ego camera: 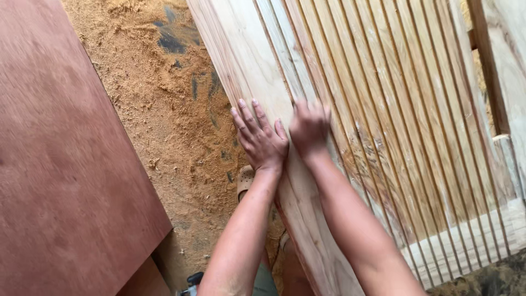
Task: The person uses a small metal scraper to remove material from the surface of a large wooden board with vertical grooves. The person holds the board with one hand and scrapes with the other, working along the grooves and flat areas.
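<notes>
Pressing my flat, open left hand (261,141) and blurred right hand (309,129) on the pale slatted wooden panel (383,109), I judge it stiff, heavy, best gripped by its solid nine-o'clock edge board.

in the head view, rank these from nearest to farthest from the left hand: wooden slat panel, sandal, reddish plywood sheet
1. Wooden slat panel: the left hand rests flat on its wide left edge board, touching it.
2. Sandal: on the sawdust floor just below the hand, beside the wrist.
3. Reddish plywood sheet: far off at the picture's left, across the sawdust.
</notes>
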